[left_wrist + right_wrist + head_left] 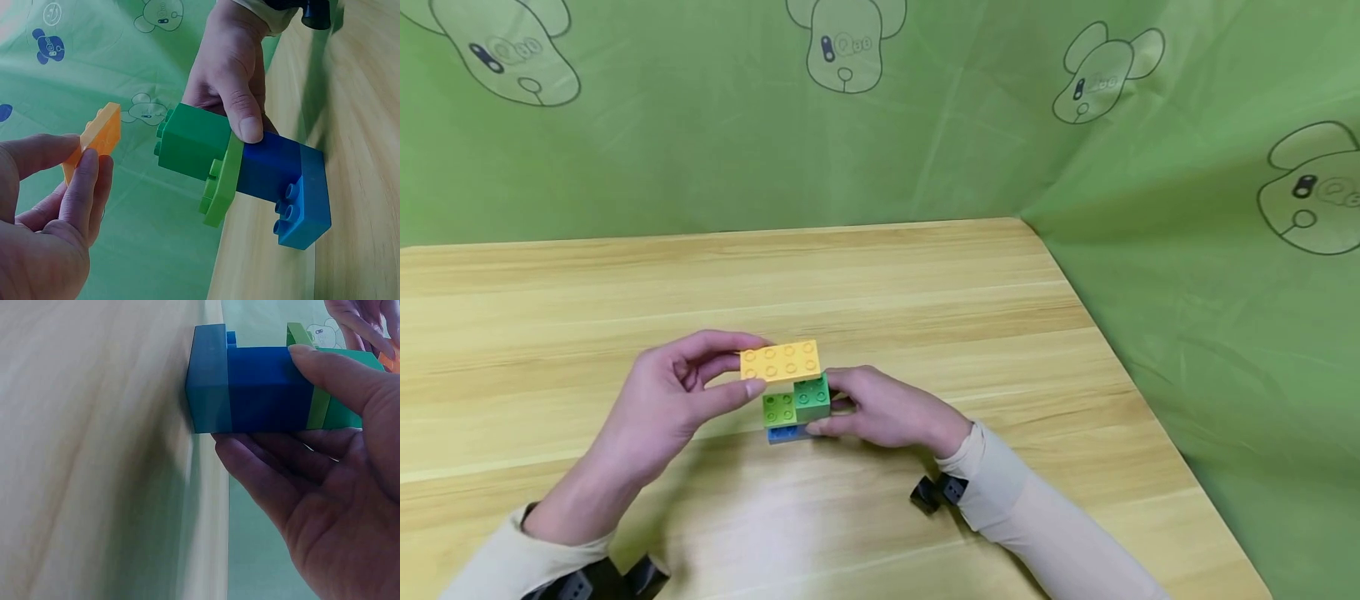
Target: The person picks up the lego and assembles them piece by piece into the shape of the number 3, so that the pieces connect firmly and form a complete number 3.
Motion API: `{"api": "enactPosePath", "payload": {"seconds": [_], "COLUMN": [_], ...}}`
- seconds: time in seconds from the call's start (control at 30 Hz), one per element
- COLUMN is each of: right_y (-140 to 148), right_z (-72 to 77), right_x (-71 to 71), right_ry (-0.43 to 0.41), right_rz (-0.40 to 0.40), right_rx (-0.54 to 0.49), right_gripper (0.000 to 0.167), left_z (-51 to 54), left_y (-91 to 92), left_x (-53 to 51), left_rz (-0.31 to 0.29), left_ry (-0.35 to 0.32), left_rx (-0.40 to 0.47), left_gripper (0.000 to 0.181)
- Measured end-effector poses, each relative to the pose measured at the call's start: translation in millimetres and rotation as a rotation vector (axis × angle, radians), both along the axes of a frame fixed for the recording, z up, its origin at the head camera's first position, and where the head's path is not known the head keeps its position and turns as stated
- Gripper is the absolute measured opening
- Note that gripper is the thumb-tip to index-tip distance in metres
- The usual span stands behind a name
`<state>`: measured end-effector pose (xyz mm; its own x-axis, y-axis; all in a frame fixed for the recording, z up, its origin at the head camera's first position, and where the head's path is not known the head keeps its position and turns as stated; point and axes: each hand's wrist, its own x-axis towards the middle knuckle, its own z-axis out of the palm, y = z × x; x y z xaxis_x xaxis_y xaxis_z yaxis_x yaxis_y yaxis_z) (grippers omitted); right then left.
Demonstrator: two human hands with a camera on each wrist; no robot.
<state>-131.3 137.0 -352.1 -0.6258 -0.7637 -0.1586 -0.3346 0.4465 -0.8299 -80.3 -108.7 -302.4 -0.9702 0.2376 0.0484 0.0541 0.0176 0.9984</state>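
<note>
My left hand (673,396) pinches a flat yellow building brick (780,362) between thumb and fingers, studs facing up. In the left wrist view a gap separates this brick (103,132) from the stack. My right hand (887,408) grips the stack from its right side, the thumb (247,128) lying across the lime and dark blue bricks. From the top down, the stack has a green brick (192,140), a thin lime brick (223,187) jutting to one side, a dark blue brick (270,164) and a lighter blue base brick (209,381). Whether the base touches the table cannot be told.
A wood-grain table (925,283) lies under both hands. Green cloth (700,167) printed with animal heads hangs behind it and along the right. Small black wrist devices sit at the left sleeve (512,567) and the right sleeve (1000,483).
</note>
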Motion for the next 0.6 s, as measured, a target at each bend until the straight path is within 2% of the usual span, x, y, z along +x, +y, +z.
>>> {"api": "enactPosePath", "payload": {"seconds": [0.17, 0.3, 0.5, 0.6], "right_y": [0, -1, 0, 0], "right_z": [0.0, 0.0, 0.1, 0.0], "right_x": [0.0, -0.1, 0.2, 0.1], "right_ry": [-0.002, 0.001, 0.006, 0.006], "right_rz": [-0.002, -0.003, -0.003, -0.004], "right_rx": [0.001, 0.006, 0.017, 0.022], "right_gripper": [0.045, 0.045, 0.047, 0.047], "left_z": [-1.8, -4.5, -9.5, -11.6], "left_y": [1.1, 1.1, 0.9, 1.0], "left_x": [1.7, 2.8, 3.3, 3.0], "left_rz": [0.028, 0.024, -0.021, -0.029], "left_ry": [0.025, 0.037, 0.029, 0.025], "left_rx": [-0.070, -0.105, -0.040, -0.041], "left_gripper": [0.040, 0.038, 0.036, 0.036]}}
